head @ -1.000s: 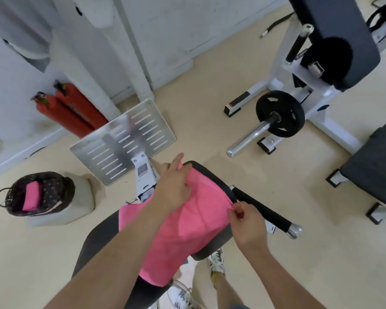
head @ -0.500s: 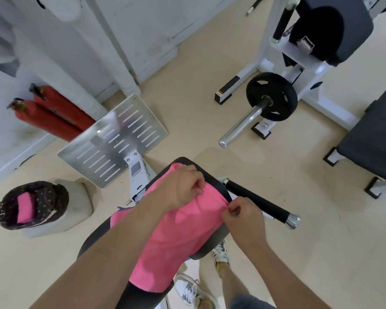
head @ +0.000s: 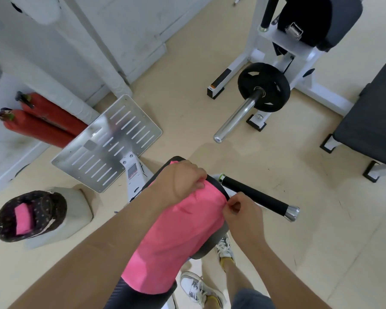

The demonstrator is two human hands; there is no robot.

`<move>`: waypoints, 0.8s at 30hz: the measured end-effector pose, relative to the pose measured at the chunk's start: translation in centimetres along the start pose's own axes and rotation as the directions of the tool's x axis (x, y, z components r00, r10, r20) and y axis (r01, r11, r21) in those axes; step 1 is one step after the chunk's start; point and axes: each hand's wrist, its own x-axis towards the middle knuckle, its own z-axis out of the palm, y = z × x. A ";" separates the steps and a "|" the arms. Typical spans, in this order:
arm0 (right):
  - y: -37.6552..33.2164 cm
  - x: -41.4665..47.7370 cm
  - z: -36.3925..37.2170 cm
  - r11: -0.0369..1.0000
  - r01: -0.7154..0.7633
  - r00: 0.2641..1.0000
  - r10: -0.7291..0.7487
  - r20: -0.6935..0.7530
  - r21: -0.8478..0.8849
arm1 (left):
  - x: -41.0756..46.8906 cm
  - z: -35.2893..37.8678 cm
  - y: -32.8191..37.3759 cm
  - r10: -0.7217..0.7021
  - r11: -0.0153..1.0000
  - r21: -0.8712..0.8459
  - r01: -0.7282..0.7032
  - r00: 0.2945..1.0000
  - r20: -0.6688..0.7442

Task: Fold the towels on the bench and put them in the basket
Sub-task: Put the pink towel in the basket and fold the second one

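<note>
A pink towel (head: 176, 235) lies spread along the black padded bench (head: 212, 248). My left hand (head: 181, 181) grips the towel's far edge near the bench's end, fingers curled into the cloth. The towel's right corner is pinched by my right hand (head: 243, 217) at the bench's side. On the floor at the left stands a dark dotted basket (head: 42, 210) with a folded pink towel (head: 24, 217) inside it.
A slotted metal footplate (head: 107, 141) stands beyond the bench. A black handle bar (head: 259, 197) sticks out to the right. A weight plate on a chrome bar (head: 263, 90), a white machine frame and another black pad (head: 372, 126) stand at the right. Two red cylinders (head: 42, 123) lean against the wall.
My left hand went from lying flat on the towel to gripping its far edge with curled fingers. The right hand kept its pinch on the corner. The view tilted slightly.
</note>
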 end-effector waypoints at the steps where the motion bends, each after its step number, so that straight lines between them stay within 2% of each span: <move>1: 0.0 -0.1 0.1 1.000 0.001 1.000 -0.001 -0.010 0.008 | 0.0 0.2 -0.1 0.008 1.000 0.007 -0.007 1.000 -0.016; 4: 0.4 -0.4 0.4 0.997 0.000 1.000 0.000 -0.006 0.081 | 0.0 0.3 -0.1 0.012 1.000 -0.001 -0.012 1.000 -0.019; 9: 0.1 -0.8 0.2 0.940 -0.073 0.997 0.061 0.045 0.333 | 0.5 -0.1 0.0 0.031 0.999 0.013 -0.031 0.999 -0.007; 13: 0.1 -0.5 -0.9 0.777 -0.273 0.962 0.233 0.144 0.567 | 1.0 -0.2 0.1 0.124 0.983 0.137 -0.125 0.992 0.017; 16: -0.2 -0.2 -1.5 0.692 -0.338 0.941 0.242 0.236 0.638 | 1.0 -0.3 -0.4 0.257 0.954 0.172 -0.245 0.965 -0.053; 18: -0.5 -0.2 -1.6 0.734 -0.298 0.954 0.207 0.217 0.610 | 1.1 -0.1 -0.7 0.271 0.949 0.182 -0.258 0.961 -0.049; 21: -0.8 0.0 -1.2 0.909 -0.127 0.990 0.090 0.109 0.397 | 1.4 -0.1 -0.3 0.187 0.959 0.208 -0.190 0.982 0.036; 24: -0.7 0.2 -0.7 0.948 -0.046 0.999 0.035 0.040 0.315 | 1.4 -0.3 -0.2 0.196 0.967 0.158 -0.198 0.980 0.023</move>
